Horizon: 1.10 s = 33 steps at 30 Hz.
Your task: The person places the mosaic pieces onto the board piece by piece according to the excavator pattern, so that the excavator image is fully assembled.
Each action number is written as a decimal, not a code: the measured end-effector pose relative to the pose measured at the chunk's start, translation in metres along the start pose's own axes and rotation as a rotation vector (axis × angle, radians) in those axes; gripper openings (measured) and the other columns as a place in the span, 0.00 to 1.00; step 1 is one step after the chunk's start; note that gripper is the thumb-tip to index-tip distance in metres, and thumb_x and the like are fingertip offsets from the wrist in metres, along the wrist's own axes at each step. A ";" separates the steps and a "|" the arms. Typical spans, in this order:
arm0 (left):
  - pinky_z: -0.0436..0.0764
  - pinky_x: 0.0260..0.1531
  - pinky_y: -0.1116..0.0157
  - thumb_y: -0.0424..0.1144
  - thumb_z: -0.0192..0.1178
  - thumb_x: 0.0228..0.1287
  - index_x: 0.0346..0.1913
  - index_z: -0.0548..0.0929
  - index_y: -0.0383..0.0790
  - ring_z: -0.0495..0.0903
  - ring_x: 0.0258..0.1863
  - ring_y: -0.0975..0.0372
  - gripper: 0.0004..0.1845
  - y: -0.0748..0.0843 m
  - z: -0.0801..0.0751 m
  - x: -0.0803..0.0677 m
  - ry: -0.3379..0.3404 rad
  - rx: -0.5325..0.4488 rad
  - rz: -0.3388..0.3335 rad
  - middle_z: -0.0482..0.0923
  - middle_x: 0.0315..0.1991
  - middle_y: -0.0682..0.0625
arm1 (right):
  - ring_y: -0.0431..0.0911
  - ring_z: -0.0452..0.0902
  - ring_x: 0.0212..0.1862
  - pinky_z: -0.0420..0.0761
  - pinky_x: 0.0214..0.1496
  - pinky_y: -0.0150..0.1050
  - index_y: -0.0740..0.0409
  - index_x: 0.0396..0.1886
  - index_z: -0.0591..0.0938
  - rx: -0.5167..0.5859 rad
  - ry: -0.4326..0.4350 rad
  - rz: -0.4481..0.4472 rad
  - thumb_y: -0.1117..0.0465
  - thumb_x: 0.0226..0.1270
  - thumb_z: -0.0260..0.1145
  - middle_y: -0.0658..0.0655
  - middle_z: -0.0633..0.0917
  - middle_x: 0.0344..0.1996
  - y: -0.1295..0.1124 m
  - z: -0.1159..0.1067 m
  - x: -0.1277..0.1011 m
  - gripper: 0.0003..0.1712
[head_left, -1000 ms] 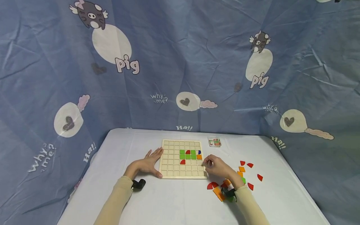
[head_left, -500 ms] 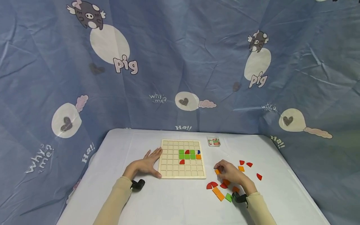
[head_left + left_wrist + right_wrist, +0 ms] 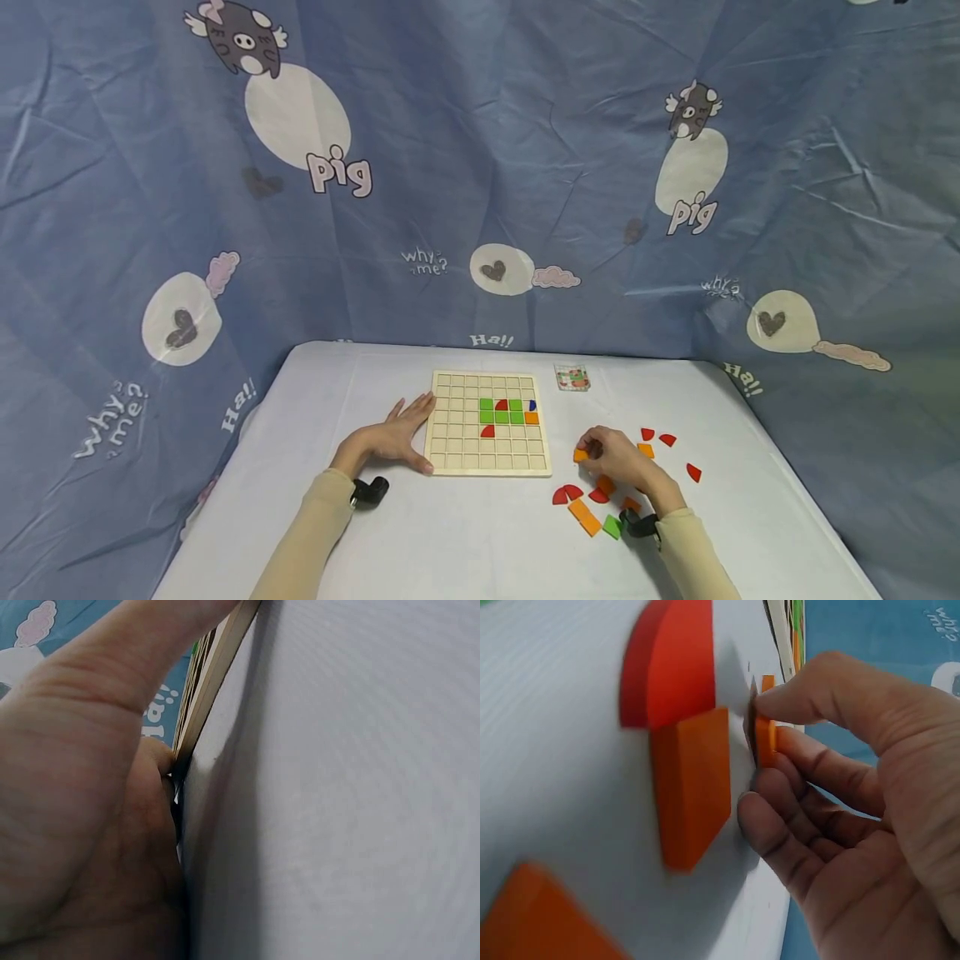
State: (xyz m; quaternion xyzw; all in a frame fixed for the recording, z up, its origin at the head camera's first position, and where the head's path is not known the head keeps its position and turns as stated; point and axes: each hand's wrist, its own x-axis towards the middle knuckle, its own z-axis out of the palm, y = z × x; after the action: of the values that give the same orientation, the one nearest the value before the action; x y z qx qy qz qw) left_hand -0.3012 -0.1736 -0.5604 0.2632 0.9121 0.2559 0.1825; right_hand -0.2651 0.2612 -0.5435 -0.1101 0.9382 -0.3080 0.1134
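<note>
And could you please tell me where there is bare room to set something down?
The white tabletop is bare in front of the grid board, between the left sleeve and loose red quarter-circles, and right of the picture card. It is crowded around the right hand with orange tiles.

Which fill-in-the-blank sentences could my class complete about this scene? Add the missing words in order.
1. The left hand rests against the ____ edge of the wooden grid board.
2. The right hand pinches a tile coloured ____.
3. Five square tiles on the board are coloured ____.
4. The red quarter-circle pieces on the board number ____.
Missing words: left, orange, green, two.
</note>
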 end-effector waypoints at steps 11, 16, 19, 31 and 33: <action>0.27 0.74 0.46 0.64 0.75 0.37 0.76 0.38 0.34 0.31 0.78 0.51 0.73 -0.001 -0.002 -0.002 -0.005 0.000 0.006 0.31 0.79 0.43 | 0.39 0.72 0.29 0.76 0.30 0.28 0.54 0.34 0.80 -0.054 0.028 -0.215 0.59 0.50 0.76 0.46 0.78 0.26 -0.039 0.011 0.030 0.14; 0.28 0.74 0.45 0.63 0.75 0.38 0.76 0.38 0.33 0.32 0.78 0.49 0.73 0.000 0.000 -0.002 0.002 0.000 0.018 0.31 0.79 0.42 | 0.38 0.72 0.29 0.77 0.30 0.29 0.58 0.35 0.80 -0.060 0.006 -0.333 0.63 0.50 0.75 0.47 0.78 0.26 -0.065 0.023 0.050 0.14; 0.28 0.74 0.45 0.63 0.75 0.38 0.76 0.38 0.34 0.32 0.78 0.49 0.73 0.000 0.001 -0.001 0.004 0.003 0.027 0.31 0.79 0.42 | 0.37 0.73 0.30 0.78 0.32 0.29 0.60 0.37 0.81 -0.068 -0.014 -0.383 0.63 0.52 0.74 0.48 0.79 0.29 -0.076 0.032 0.061 0.14; 0.27 0.74 0.45 0.64 0.75 0.37 0.76 0.38 0.34 0.31 0.78 0.51 0.73 0.002 -0.001 -0.001 0.000 0.000 0.020 0.31 0.79 0.42 | 0.36 0.74 0.33 0.79 0.35 0.29 0.57 0.39 0.83 -0.101 -0.082 -0.375 0.62 0.58 0.73 0.50 0.81 0.34 -0.089 0.045 0.075 0.10; 0.27 0.74 0.46 0.65 0.74 0.38 0.76 0.38 0.35 0.31 0.78 0.52 0.73 0.002 -0.001 -0.002 -0.004 0.002 0.017 0.30 0.79 0.43 | 0.36 0.74 0.34 0.79 0.36 0.29 0.55 0.40 0.84 -0.105 -0.085 -0.366 0.61 0.59 0.72 0.49 0.81 0.35 -0.090 0.045 0.075 0.10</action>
State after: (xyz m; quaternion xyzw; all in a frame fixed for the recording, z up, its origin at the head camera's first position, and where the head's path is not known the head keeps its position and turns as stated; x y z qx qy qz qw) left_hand -0.2996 -0.1740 -0.5581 0.2714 0.9098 0.2561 0.1818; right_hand -0.3113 0.1451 -0.5350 -0.2976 0.9117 -0.2689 0.0893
